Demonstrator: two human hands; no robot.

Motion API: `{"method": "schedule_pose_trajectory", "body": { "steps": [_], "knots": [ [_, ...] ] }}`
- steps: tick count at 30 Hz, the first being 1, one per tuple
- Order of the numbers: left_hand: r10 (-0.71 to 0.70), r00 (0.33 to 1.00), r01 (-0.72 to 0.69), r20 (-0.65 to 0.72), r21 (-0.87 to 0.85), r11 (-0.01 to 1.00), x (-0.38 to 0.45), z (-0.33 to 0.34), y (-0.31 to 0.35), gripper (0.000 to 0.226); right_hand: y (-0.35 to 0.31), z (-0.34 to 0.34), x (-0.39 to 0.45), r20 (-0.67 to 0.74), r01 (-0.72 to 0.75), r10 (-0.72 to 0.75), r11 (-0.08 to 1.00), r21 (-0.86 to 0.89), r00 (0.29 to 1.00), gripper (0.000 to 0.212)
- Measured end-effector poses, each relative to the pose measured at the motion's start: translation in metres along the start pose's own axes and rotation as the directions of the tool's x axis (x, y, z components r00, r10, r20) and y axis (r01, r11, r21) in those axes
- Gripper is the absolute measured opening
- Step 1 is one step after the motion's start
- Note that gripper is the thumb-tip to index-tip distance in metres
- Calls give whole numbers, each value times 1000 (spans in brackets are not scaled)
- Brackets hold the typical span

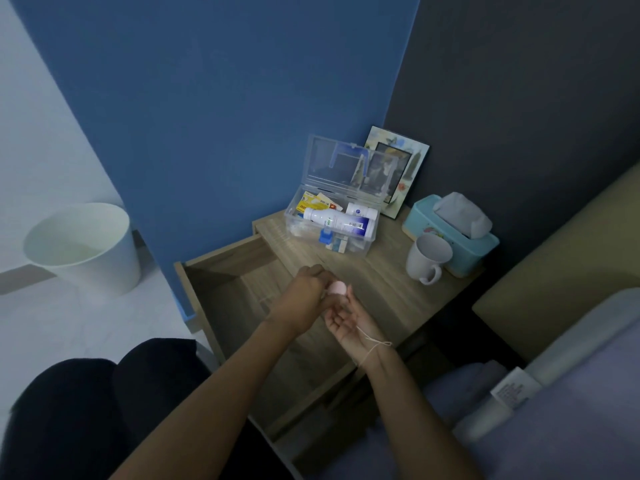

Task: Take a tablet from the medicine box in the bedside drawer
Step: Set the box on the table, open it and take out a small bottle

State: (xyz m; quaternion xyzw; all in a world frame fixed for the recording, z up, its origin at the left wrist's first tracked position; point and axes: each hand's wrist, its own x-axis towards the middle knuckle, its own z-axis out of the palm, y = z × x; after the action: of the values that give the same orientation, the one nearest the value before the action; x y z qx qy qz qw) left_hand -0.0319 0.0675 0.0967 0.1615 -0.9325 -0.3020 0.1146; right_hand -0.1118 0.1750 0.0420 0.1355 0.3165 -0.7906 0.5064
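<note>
The clear plastic medicine box (363, 245) stands on the bedside table with its lid up, holding white bottles (337, 221) and small cartons. Below it the drawer (221, 271) is pulled out. Over the drawer my left hand (304, 297) curls its fingers round a small pale pink container (337, 288). My right hand (343, 318) lies palm up just under and beside it, fingers relaxed. I see no tablet on the palm; the light is dim.
On the wooden bedside table (384, 289) stand a white mug (427, 258), a teal tissue box (453, 230) and a picture frame (401, 168). A white waste bin (86, 247) is on the floor at left. The bed (554, 393) lies to the right.
</note>
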Motion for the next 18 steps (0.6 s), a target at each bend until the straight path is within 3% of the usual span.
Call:
{"method": "schedule_pose_trajectory", "body": {
  "steps": [4, 7, 12, 15, 18],
  "knots": [
    [-47, 998, 45, -46, -25, 999, 0, -2, 4, 44, -3, 0, -4, 53, 38, -36, 999, -25, 998, 29],
    [16, 999, -11, 29, -143, 990, 0, -7, 5, 64, -6, 2, -5, 62, 45, -43, 999, -25, 997, 30],
    [163, 984, -154, 68, -115, 981, 9, -17, 7, 42, -9, 2, -5, 65, 32, -33, 999, 16, 997, 26],
    [105, 990, -97, 91, -95, 991, 13, -17, 10, 32, -10, 1, -7, 77, 28, -30, 999, 30, 997, 26],
    [23, 997, -16, 69, -93, 996, 17, -18, 10, 37, -11, -1, -10, 85, 17, -21, 999, 45, 996, 25]
  ]
}}
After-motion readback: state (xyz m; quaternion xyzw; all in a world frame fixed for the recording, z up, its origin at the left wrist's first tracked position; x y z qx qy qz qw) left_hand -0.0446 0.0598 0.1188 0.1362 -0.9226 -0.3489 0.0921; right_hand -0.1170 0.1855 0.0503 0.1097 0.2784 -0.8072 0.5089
